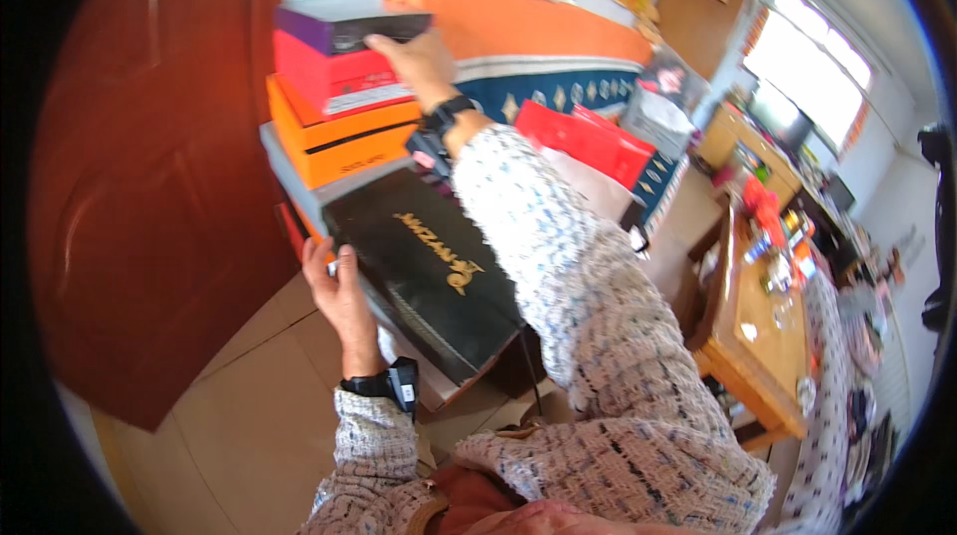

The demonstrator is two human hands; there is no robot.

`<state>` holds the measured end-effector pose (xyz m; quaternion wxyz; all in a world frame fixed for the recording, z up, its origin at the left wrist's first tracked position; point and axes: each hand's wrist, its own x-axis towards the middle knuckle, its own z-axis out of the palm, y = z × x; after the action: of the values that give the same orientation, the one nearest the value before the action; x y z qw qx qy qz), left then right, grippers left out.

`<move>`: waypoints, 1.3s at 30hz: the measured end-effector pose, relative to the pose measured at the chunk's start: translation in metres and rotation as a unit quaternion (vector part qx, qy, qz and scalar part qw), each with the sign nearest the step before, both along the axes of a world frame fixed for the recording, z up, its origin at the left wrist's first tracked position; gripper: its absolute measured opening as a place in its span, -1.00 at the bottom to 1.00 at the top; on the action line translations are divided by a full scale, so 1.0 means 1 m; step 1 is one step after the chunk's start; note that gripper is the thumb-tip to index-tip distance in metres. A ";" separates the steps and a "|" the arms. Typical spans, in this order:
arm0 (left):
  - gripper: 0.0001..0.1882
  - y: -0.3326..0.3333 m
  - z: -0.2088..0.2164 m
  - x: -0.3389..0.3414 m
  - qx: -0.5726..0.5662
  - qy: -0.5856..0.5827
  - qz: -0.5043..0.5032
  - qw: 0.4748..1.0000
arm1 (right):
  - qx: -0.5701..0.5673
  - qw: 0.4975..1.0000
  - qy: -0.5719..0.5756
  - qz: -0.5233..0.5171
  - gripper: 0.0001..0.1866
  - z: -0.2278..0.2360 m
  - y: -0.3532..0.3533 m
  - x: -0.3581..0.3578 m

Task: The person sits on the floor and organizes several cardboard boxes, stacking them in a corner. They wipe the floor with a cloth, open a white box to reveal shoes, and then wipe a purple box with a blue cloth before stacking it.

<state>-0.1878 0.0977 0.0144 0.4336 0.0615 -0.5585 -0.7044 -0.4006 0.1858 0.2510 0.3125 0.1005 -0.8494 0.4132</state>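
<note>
A stack of shoe boxes stands before me. On top is a purple box with a grey lid [354,8], above a red box [319,71] and an orange box [349,151]. My right hand [419,61] reaches to the right end of the purple box, its thumb across the front face; the other fingers are mostly hidden. A black shoe box with gold print [424,271] lies nearer to me, slightly tilted. My left hand [344,301] is at its left edge, fingers apart and upright, with nothing held. Whether it touches the box I cannot tell.
A brown door [169,136] stands at the left. Behind the stack is a sofa with an orange back [528,21], and red bags [598,141] are on its seat. A cluttered wooden table [763,346] stands to the right. Tiled floor [249,425] shows below.
</note>
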 end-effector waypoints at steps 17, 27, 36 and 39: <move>-0.63 0.013 0.016 0.010 -0.018 -0.016 -0.073 0.997 | 0.088 0.943 -0.188 -0.260 -0.30 -0.114 0.441 0.095; -0.69 0.017 0.016 0.012 -0.037 -0.012 -0.065 0.997 | 0.070 0.975 -0.185 -0.104 -0.43 -0.143 0.444 0.098; -0.65 0.013 0.021 0.019 -0.046 -0.030 -0.083 0.995 | 0.295 0.893 -0.296 -0.167 -0.34 -0.109 0.419 0.084; -0.66 0.012 0.019 0.018 -0.052 -0.029 -0.073 0.996 | 0.244 0.963 -0.088 -0.076 -0.42 -0.080 0.369 0.072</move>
<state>-0.1695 0.1099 0.0331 0.3674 0.0184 -0.6095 -0.7022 -0.3283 0.5548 0.1713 0.2331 0.0718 -0.9537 0.1759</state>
